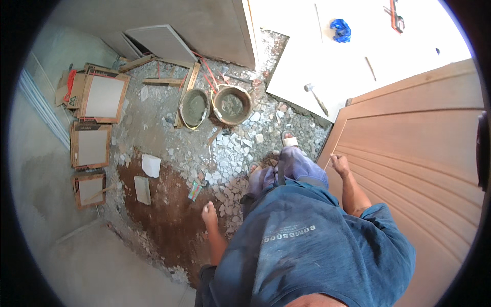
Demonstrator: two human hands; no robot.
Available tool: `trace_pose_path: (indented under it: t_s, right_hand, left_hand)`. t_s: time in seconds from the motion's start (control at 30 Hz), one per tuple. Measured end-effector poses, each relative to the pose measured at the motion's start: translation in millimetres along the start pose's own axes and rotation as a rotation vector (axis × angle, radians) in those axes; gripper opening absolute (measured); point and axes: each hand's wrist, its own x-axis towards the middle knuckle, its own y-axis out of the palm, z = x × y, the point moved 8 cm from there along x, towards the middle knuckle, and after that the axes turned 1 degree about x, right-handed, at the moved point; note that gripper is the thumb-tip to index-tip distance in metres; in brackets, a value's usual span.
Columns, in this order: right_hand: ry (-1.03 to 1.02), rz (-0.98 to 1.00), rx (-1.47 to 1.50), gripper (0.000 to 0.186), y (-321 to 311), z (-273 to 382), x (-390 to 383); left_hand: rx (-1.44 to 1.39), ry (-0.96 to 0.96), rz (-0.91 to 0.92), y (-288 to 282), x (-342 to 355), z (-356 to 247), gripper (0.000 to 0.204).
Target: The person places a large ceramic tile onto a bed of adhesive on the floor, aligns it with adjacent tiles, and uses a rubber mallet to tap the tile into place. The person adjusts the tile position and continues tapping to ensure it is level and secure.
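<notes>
Hands hang empty; brown square tile cartons lie left.

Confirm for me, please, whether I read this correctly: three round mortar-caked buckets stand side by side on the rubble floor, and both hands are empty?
Not quite: the head view shows two round mortar-caked buckets, not three, side by side on the rubble floor. The rest holds: the left hand and right hand are both empty.

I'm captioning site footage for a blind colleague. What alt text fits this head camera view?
Seen from above, a person in blue stands on broken rubble, left hand empty at their side, right hand beside a wooden door. Ahead stand two mortar buckets; boxed tiles lie to the left.
</notes>
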Motion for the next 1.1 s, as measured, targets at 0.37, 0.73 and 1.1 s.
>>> trace_pose_path:
  t_s: [0.37,0.73,1.1]
  right_hand:
    - [0.09,0.174,0.019,0.044,-76.7,16.7,84.4]
    - [-0.019,0.258,-0.072,0.047,-85.8,84.1,146.9]
    - [-0.208,0.216,-0.429,0.039,-88.3,46.2,160.4]
  left_hand:
    - [0.034,-0.43,-0.104,90.2,-93.9,17.8,0.058]
    - [-0.131,-0.589,-0.057,168.4,-186.7,85.7,0.052]
    - [-0.045,-0.538,0.091,124.6,-146.3,-46.9,0.07]
